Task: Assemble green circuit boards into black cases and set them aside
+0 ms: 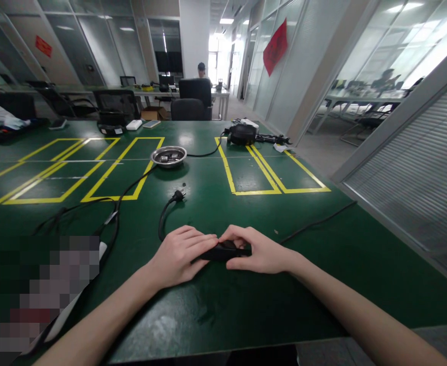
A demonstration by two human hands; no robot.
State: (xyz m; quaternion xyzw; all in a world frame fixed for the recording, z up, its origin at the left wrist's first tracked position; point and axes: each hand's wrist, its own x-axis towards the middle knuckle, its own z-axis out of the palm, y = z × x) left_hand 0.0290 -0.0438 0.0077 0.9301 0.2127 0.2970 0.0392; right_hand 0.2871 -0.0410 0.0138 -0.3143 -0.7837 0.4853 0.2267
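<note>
Both my hands rest on the green table (216, 305) close to its near edge, closed around a small flat black device (223, 252). My left hand (181, 254) covers the device's left end with its fingers laid over the top. My right hand (257, 250) pinches the right end, thumb and fingers curled on it. Most of the device is hidden under my fingers. A black cable with a plug (178, 195) lies just beyond my left hand.
A metal bowl (168, 155) with small parts stands mid-table among yellow tape outlines (257, 175). Black gear (242, 134) and cables lie at the far edge, more cables (109, 218) at left. Chairs and a seated person are beyond; a glass partition runs along the right.
</note>
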